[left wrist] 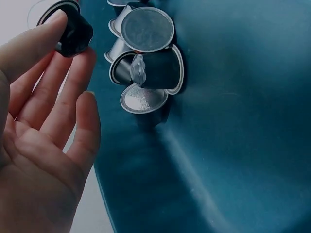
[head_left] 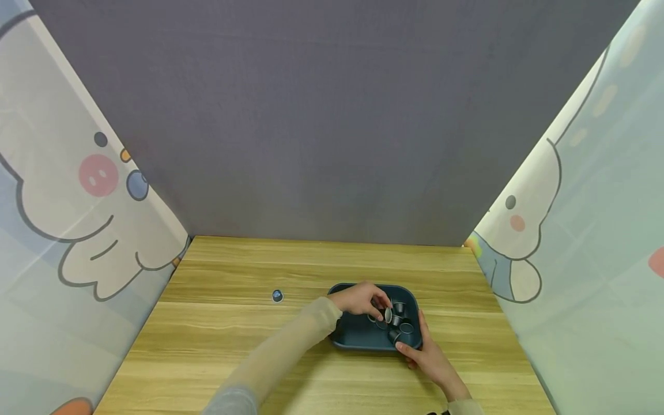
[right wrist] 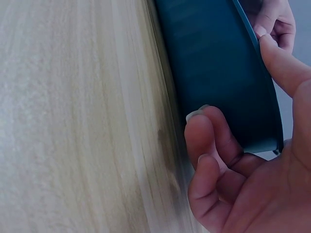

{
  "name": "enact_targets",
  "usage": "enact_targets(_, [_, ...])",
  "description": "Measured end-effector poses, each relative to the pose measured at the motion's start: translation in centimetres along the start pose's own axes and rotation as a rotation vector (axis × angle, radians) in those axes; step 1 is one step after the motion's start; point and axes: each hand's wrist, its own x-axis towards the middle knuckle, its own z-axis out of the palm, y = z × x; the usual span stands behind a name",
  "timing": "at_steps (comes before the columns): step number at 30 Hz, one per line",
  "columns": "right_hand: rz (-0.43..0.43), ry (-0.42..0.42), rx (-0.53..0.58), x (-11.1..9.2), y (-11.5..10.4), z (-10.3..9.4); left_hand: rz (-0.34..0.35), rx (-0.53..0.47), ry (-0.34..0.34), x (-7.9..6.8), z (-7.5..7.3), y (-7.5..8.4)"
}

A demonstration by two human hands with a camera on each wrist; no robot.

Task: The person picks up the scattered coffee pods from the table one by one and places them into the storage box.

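A dark blue-green tray [head_left: 358, 334] sits on the table, with several dark coffee capsules [left wrist: 147, 29] with silvery lids bunched in its right part. Over this bunch, my left hand [head_left: 358, 298] pinches one black coffee capsule [left wrist: 73, 30] between thumb and fingers. My right hand [head_left: 433, 358] grips the tray at its near right corner. In the right wrist view its thumb [right wrist: 282, 60] lies at the rim and the other fingers [right wrist: 199, 138] curl against the tray's outer wall [right wrist: 218, 73].
A single capsule with a blue top [head_left: 277, 295] stands on the wooden table [head_left: 218, 323], left of the tray. A grey panel [head_left: 332, 127] rises behind the table. Cartoon-printed sheets [head_left: 57, 190] hang at both sides.
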Motion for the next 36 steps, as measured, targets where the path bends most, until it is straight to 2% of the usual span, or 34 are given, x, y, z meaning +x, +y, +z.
enact_targets(5, [-0.004,0.009,0.0,0.0,0.0,0.1,-0.017,-0.029,-0.055,0.3,0.2,0.6])
enact_targets(11, [-0.02,0.005,-0.016,-0.1,0.0,0.1,0.0,-0.029,-0.086,1.0,0.7,0.7])
enact_targets(14, [-0.018,0.002,-0.017,-0.1,-0.1,0.1,0.0,-0.059,-0.106,1.2,0.8,0.6])
enact_targets(26, [0.01,0.022,-0.024,0.1,-0.2,0.1,-0.002,-0.137,-0.289,2.0,1.0,-0.1])
enact_targets(36, [0.004,0.016,-0.025,0.0,-0.2,0.1,0.02,-0.272,-0.34,2.1,1.3,-0.6])
